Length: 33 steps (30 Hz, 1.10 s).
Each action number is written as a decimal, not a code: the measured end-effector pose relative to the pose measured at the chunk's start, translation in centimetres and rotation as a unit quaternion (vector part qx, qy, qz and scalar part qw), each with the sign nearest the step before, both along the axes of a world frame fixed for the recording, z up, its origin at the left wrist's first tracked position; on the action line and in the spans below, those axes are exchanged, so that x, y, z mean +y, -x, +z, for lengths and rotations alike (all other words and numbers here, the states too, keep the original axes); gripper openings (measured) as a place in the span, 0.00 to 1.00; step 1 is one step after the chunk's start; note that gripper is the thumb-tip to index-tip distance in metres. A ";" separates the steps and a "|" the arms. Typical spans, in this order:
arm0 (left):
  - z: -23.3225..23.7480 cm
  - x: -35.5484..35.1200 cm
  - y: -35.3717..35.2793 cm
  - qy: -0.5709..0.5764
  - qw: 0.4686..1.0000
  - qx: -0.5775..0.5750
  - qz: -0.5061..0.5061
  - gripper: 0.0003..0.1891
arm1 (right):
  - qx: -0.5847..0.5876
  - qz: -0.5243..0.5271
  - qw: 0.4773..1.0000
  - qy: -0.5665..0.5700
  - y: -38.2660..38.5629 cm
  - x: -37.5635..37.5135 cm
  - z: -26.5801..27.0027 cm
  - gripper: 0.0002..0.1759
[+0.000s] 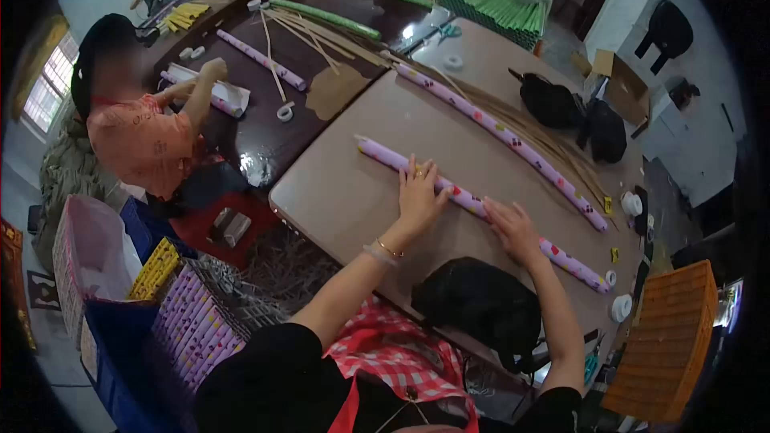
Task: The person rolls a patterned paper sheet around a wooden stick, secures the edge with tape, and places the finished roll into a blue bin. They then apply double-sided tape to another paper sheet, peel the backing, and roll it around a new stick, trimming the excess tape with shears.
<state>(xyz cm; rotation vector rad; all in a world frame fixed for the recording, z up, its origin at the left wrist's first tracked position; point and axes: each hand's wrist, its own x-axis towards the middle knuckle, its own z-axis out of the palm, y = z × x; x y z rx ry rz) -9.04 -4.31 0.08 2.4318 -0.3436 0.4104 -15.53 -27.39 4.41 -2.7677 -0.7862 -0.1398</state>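
A long roll in purple patterned paper (pixel 577 265) lies slantwise on the light table (pixel 321 192). My left hand (pixel 421 194) rests on its upper-left part, fingers laid over the roll and somewhat apart. Farther right along the same roll, my right hand (pixel 513 228) lies flat on it, with the fingers extended. Beyond both hands, a second purple patterned roll (pixel 505 138) runs roughly parallel, beside thin brown strips (pixel 553 152). A black bag (pixel 481 305) sits between my forearms near the table's front edge.
A co-worker in an orange shirt (pixel 144 144) handles purple paper at the dark table (pixel 265 132). White tape rolls (pixel 621 308) lie at the right edge. Black bags (pixel 553 100) and a bin of green rolls (pixel 493 4) are farther back. Stacked purple rolls (pixel 196 325) stand lower left.
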 end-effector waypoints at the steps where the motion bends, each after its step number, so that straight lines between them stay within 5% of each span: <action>1: 0.2 0.1 0.2 -0.003 1.000 0.003 -0.003 0.28 | 0.003 0.000 1.000 -0.004 0.1 0.1 0.0 0.30; 13: -0.9 -0.3 0.0 -0.048 0.999 0.007 -0.004 0.31 | 0.046 -0.035 0.998 -0.017 -0.6 0.1 -0.1 0.33; 16: -1.2 -0.5 0.2 -0.051 0.999 -0.002 0.006 0.31 | -0.019 -0.040 0.999 -0.031 -2.0 1.4 -0.5 0.32; 18: -1.2 -0.5 0.2 -0.046 0.999 -0.012 0.005 0.31 | 0.074 -0.139 0.976 -0.153 -3.5 3.1 -1.7 0.28; 21: -1.2 -0.5 0.1 -0.057 0.998 0.002 0.001 0.31 | 0.067 -0.202 0.938 -0.274 -4.8 6.5 -3.1 0.24; 33: -1.2 -0.3 0.4 -0.053 0.998 -0.016 0.004 0.30 | 0.085 -0.173 0.946 -0.261 -5.5 7.3 -3.2 0.21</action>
